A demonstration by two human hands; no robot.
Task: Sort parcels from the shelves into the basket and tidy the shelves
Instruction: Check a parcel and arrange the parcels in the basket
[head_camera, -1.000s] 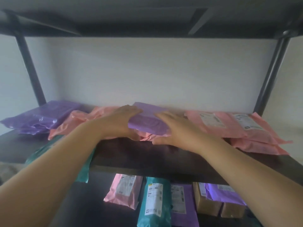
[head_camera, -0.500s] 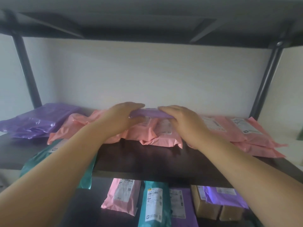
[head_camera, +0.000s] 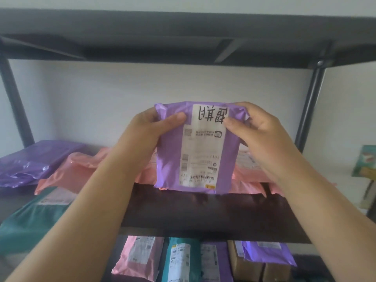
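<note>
Nearest the camera, both bare forearms reach up from the lower corners. The left hand (head_camera: pixel 148 129) and right hand (head_camera: pixel 256 129) each pinch a top corner of a purple parcel (head_camera: pixel 168 159), thumbs on the near face and fingers curled behind. The parcel is held upright between them, its white shipping label (head_camera: pixel 203 155) facing the camera and upside down. This looks like the checking step: reading the label before deciding where the parcel belongs. Its lower edge hangs over the dark shelf board (head_camera: pixel 203 208); whether it touches cannot be told. Behind it lie pink parcels (head_camera: pixel 85 169), with a larger purple bag (head_camera: pixel 34 159) at far left. The basket is out of view, so the next move probably calls for a firm two-handed carry down and away from the shelf.
</note>
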